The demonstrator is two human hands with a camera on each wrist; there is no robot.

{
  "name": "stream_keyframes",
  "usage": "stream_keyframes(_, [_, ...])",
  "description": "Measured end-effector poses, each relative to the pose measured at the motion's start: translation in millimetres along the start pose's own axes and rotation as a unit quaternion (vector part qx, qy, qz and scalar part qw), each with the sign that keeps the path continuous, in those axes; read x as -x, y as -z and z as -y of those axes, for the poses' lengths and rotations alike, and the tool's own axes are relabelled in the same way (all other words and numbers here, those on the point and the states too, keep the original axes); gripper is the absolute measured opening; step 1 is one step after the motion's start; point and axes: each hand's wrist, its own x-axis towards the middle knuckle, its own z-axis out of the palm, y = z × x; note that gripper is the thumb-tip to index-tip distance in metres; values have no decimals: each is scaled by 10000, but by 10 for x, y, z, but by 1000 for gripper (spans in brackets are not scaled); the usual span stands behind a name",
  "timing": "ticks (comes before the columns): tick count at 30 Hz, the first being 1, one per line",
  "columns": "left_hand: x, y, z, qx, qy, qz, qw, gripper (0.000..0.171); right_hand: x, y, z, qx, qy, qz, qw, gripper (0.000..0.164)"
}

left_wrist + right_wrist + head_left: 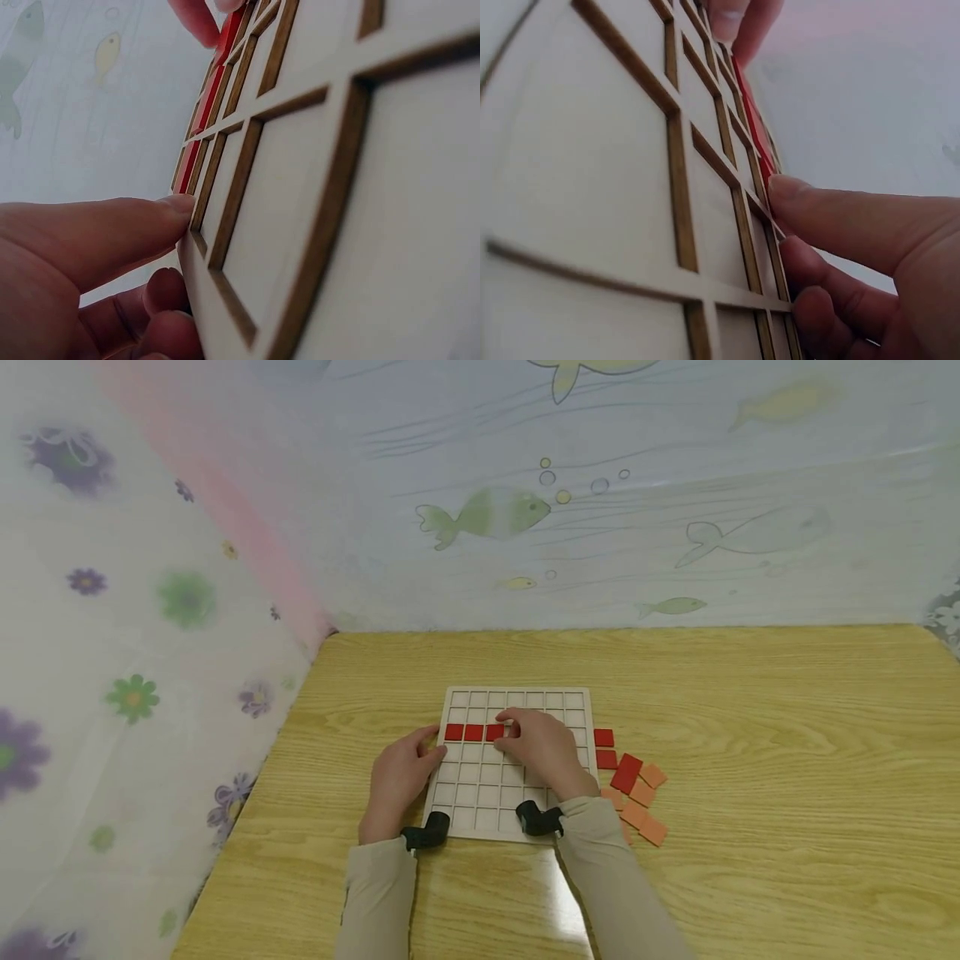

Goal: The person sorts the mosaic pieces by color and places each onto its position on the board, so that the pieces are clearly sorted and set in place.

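A pale wooden grid board (470,772) lies on the table, divided into square cells. Three red tiles (473,732) sit side by side in one row from its left edge. My left hand (397,777) holds the board's left edge, its thumb (161,217) on the rim near the first tile and the other fingers curled at the side. Over the board, my right hand (547,747) pinches the third red tile (493,732) between thumb and index finger. In the right wrist view the thumb (802,196) touches that row's red edge; the tile's far side is hidden.
Right of the board lie loose red tiles (604,738) and several orange tiles (642,793), some partly behind the right sleeve. A black wrist camera (427,832) sits at each cuff. The wood-grain table (787,777) meets patterned sheets behind and at left.
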Motion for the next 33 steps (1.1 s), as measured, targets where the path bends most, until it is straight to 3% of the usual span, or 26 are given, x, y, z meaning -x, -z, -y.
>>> stream_keyframes(13, [-5,-4,-7,17,19,-7,10000,38,-10,28,-7,-64,-118,77,9999,22])
stream_keyframes(33, [6,-5,2,-37,-13,-26,10000,38,11,52,-9,-35,46,234,9997,27])
